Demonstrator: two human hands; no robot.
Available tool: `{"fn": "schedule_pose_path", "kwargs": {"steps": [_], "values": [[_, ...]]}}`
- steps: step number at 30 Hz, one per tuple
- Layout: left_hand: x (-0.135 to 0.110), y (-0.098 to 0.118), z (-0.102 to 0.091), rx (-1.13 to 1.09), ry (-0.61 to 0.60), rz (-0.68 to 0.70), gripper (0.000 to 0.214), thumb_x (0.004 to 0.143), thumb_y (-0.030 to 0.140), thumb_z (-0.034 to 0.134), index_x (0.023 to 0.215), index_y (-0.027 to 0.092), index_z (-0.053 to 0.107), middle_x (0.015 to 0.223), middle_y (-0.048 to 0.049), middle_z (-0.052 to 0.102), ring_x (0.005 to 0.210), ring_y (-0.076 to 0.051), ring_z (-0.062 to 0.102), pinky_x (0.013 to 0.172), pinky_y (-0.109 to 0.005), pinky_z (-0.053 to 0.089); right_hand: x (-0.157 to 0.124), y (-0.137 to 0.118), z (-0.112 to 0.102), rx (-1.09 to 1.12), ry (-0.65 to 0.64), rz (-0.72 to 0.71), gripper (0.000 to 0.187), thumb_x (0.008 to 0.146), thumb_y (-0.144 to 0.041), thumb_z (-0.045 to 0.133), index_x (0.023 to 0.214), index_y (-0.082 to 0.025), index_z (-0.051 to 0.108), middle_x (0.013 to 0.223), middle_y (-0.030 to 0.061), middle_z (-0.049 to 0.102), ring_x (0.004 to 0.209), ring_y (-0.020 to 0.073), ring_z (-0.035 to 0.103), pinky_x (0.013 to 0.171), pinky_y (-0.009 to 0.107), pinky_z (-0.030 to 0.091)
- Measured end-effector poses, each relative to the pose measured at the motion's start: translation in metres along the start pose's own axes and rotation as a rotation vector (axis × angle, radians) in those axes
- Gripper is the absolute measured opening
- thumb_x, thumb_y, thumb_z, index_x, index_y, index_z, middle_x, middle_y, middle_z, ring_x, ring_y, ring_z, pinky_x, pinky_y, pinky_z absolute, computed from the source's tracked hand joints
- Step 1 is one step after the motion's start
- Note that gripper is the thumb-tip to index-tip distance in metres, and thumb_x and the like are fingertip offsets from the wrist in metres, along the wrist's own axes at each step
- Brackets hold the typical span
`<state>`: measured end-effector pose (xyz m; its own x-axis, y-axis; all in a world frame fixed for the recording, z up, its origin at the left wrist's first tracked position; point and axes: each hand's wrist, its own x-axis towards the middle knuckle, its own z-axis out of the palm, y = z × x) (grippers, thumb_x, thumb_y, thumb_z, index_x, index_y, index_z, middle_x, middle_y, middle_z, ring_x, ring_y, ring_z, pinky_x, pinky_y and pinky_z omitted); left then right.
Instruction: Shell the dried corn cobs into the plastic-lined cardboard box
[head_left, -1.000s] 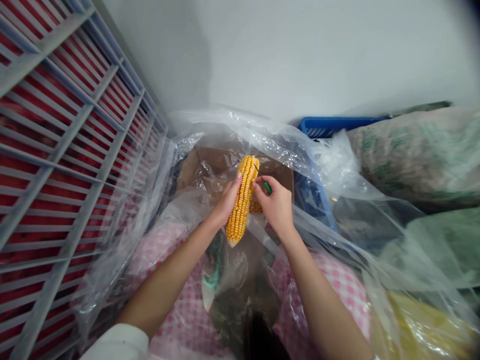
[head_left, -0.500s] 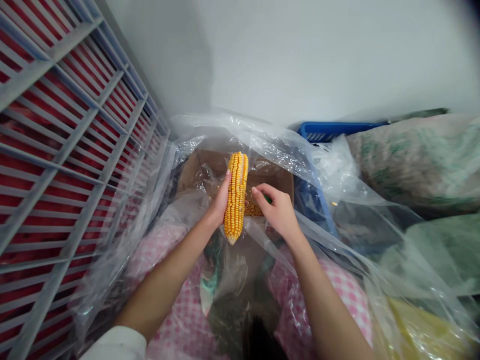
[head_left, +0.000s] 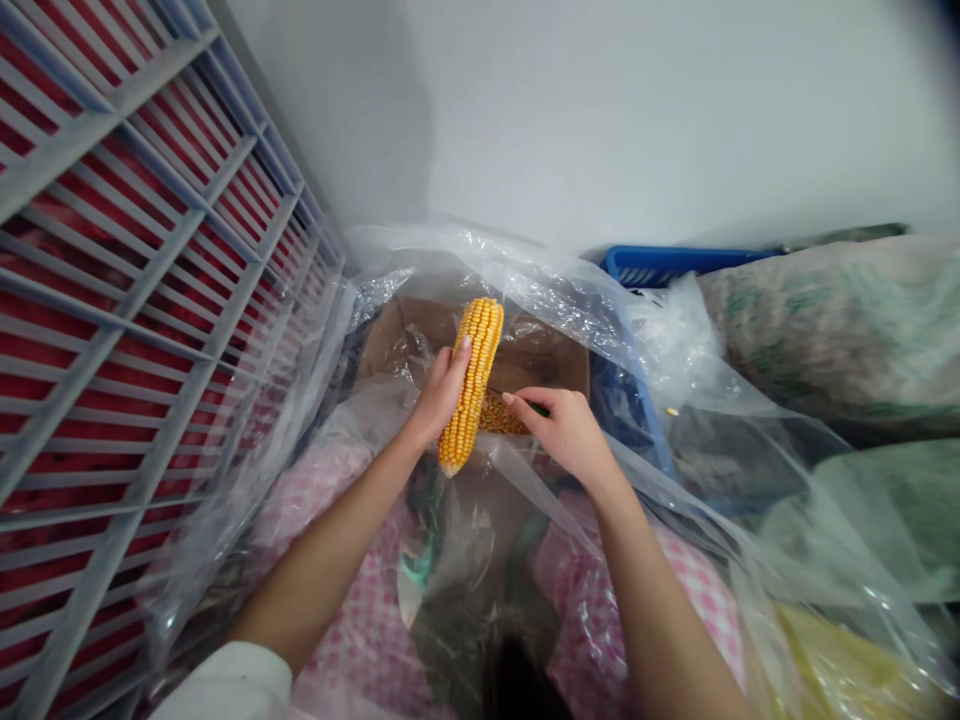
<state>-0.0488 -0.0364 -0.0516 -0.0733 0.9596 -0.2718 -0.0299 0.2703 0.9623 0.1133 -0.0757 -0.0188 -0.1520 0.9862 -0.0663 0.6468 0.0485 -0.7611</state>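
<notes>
My left hand (head_left: pixel 441 396) is closed around a yellow ear of corn (head_left: pixel 475 375), thumb along its side. The cob stands tilted, its upper end leaning right and its pointed end toward me. Just to its right, my right hand (head_left: pixel 566 432) is closed on a slim green-handled tool (head_left: pixel 539 408). Its thin shaft points left toward the cob; whether the tip touches is too small to tell. Below both hands, loose corn kernels (head_left: pixel 498 416) lie in a cardboard box (head_left: pixel 555 355) with clear plastic about it.
A grey slatted crate (head_left: pixel 139 300) with red contents rises on the left. At the right are a blue basket (head_left: pixel 675 262), a full mesh sack (head_left: pixel 840 310) and clear plastic sheeting (head_left: pixel 720 400). A white wall (head_left: pixel 600 120) stands behind.
The ear of corn has tilted to the right and turned in my left hand, so the bare strip no longer shows. My right hand has lowered slightly.
</notes>
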Motion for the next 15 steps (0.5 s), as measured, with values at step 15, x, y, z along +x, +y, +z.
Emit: {"fn": "schedule_pose_path", "kwargs": {"steps": [15], "values": [[-0.0001,0.0002,0.0038,-0.031,-0.04,-0.044,0.049,0.076,0.067,0.047,0.087,0.02,0.057,0.068,-0.0008,0.052,0.056,-0.013,0.05,0.052,-0.027,0.04,0.0015,0.0001,-0.0043,0.07,-0.061,0.049,0.037,0.085,-0.043,0.048,0.068,-0.015,0.066,0.057,-0.0021,0.051,0.054,0.0092,0.038,0.053,0.024,0.026]]}}
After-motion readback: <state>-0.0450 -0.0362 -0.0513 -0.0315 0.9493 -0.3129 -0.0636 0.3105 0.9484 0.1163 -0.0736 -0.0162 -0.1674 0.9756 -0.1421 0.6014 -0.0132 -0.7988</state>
